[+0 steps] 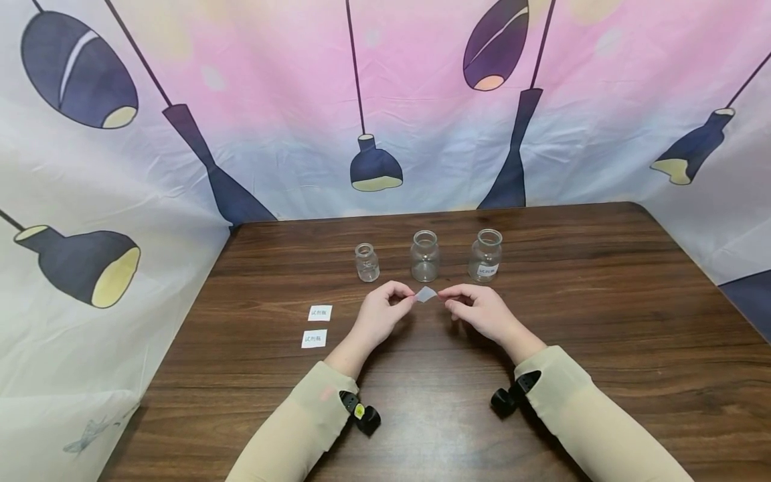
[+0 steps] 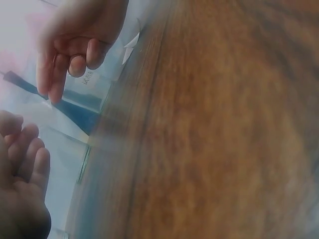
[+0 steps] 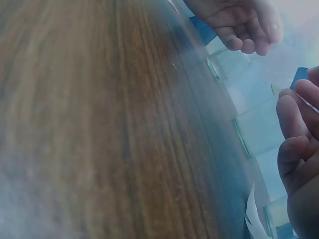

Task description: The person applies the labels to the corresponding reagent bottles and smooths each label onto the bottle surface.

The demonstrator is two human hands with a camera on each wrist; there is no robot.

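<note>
Tabletop (image 1: 434, 435): three jars (image 1: 425, 260), one slip (image 1: 425, 294) aloft

The place looked like a makeshift tabletop set. A creased fabric backdrop (image 1: 421, 67), printed with cartoon pendant lamps (image 1: 376, 164) against pink and pale blue, hung around 3 sides of a dark wood-grain table (image 1: 434, 428). A faint laboratory note came from 3 clear glass bottles (image 1: 424, 261) and 2 white paper labels (image 1: 314, 339) printed 试剂瓶, Chinese for reagent bottle. The room beyond the cloth was hidden.
</note>
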